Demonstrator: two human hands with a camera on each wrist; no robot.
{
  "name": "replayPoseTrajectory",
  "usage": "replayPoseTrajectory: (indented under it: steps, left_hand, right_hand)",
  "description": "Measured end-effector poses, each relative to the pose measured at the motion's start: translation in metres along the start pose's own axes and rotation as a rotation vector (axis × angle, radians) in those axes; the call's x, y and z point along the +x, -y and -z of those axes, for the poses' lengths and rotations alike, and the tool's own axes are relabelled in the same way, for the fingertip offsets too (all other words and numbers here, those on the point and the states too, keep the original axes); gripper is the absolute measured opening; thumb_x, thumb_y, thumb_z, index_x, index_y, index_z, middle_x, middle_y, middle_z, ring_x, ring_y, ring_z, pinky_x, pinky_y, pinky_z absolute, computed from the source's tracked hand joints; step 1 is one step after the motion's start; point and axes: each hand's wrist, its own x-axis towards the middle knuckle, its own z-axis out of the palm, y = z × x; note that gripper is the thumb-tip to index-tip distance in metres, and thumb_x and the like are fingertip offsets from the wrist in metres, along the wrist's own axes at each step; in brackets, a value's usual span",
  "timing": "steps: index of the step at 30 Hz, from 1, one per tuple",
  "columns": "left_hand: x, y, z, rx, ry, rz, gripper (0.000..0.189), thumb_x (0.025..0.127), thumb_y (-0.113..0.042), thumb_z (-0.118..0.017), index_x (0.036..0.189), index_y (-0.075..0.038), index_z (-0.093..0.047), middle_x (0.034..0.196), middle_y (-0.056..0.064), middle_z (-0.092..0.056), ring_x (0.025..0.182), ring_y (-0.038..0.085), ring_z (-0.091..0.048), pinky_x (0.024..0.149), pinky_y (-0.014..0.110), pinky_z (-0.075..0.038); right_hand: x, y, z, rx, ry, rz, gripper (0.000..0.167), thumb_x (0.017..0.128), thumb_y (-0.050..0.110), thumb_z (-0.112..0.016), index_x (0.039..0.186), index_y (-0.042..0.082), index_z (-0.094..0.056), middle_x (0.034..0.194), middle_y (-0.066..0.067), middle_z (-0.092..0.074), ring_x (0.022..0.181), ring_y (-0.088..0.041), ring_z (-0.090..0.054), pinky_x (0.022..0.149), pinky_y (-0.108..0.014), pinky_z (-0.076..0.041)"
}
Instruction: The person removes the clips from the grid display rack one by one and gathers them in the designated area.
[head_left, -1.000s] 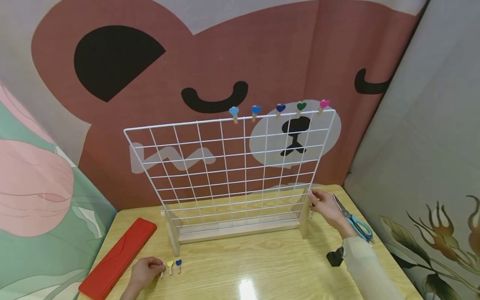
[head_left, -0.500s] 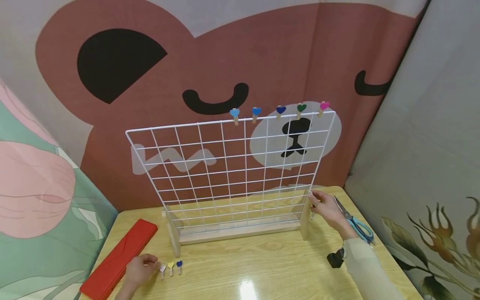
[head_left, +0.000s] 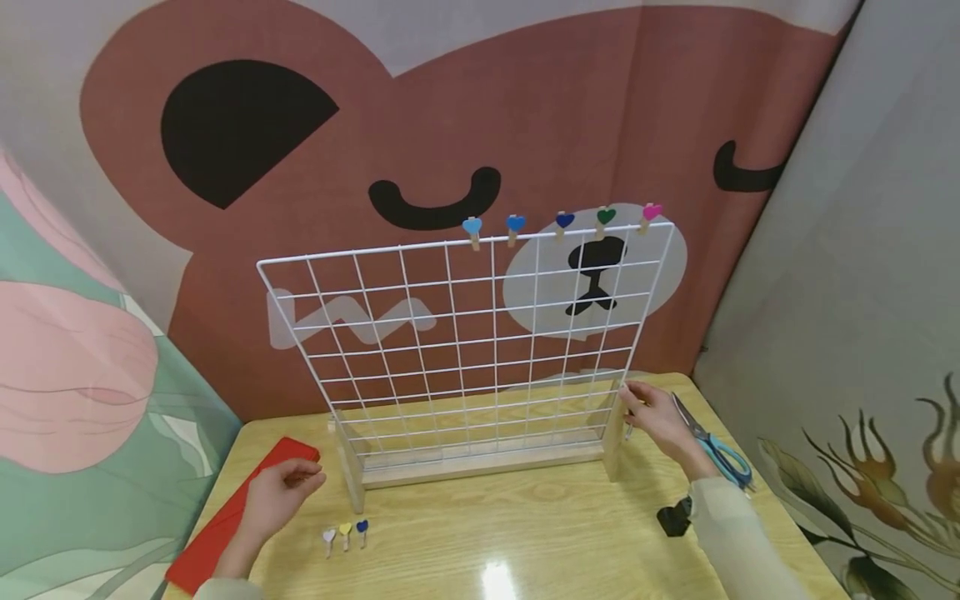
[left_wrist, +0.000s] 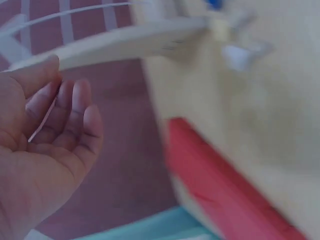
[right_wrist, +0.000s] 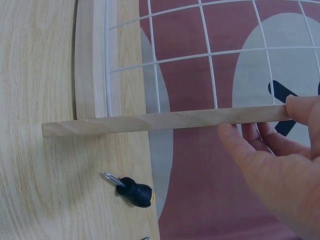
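Observation:
A white wire grid rack (head_left: 468,333) stands on wooden feet on the table, with several heart-topped clothespins along its top bar. My right hand (head_left: 663,417) pinches the rack's right wooden upright (right_wrist: 165,121) between thumb and fingers. My left hand (head_left: 279,496) hovers over the red case (head_left: 206,542), fingers loosely bent and holding nothing. In the left wrist view, the rack's left upright (left_wrist: 125,44) appears beyond my thumb; whether they touch I cannot tell. Below it lie a white heart clothespin (head_left: 328,540), a yellow one (head_left: 346,533) and a dark blue one (head_left: 363,531).
Blue-handled scissors (head_left: 723,458) lie right of my right hand. A black object (head_left: 673,518) sits near my right sleeve. A stubby screwdriver (right_wrist: 134,191) rests beside the right upright. Printed cloths (head_left: 420,100) hang around the table.
My left hand has let go of the white heart clothespin and moved up and left over the red case. The right hand stays on the upright.

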Motion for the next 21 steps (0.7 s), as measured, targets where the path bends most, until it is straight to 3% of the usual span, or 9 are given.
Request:
replayPoseTrajectory:
  steps: [7,11,17,21]
  left_hand:
    - [0.019,-0.06,0.023,-0.081,0.008,-0.196,0.012,0.087,-0.014,-0.072,0.095,-0.005,-0.072,0.087,0.003,-0.07,0.072,0.007,-0.062,0.064,0.023,-0.051]
    - [0.03,-0.092,0.041,-0.069,-0.02,-0.296,0.009,0.086,-0.014,-0.073,0.093,-0.008,-0.072,0.084,0.002,-0.07,0.069,0.009,-0.061,0.06,0.024,-0.05]
    - [0.043,-0.139,0.068,-0.042,0.009,-0.337,0.015,0.087,-0.022,-0.072,0.098,-0.01,-0.071,0.083,0.001,-0.069,0.068,0.011,-0.061,0.056,0.025,-0.049]
    - [0.051,-0.164,0.076,-0.023,0.007,-0.408,0.014,0.087,-0.021,-0.073,0.097,-0.011,-0.072,0.081,-0.001,-0.069,0.066,0.011,-0.06,0.056,0.024,-0.049]
  right_hand:
    - [-0.001,0.001,0.001,0.0,0.005,0.005,0.058,0.105,0.028,-0.039,0.143,-0.014,-0.026,0.143,-0.037,-0.03,0.129,-0.048,-0.037,0.098,-0.047,-0.041]
    - [0.0,0.001,0.0,0.005,0.007,0.003,0.058,0.105,0.027,-0.039,0.143,-0.015,-0.026,0.143,-0.037,-0.03,0.129,-0.048,-0.037,0.099,-0.047,-0.041]
    - [0.0,0.001,0.0,0.006,0.008,0.001,0.058,0.105,0.027,-0.039,0.144,-0.014,-0.025,0.143,-0.037,-0.03,0.13,-0.048,-0.036,0.099,-0.047,-0.041]
    - [-0.001,0.001,0.0,0.008,0.004,0.003,0.058,0.105,0.026,-0.039,0.144,-0.014,-0.025,0.143,-0.037,-0.03,0.13,-0.048,-0.036,0.099,-0.048,-0.04]
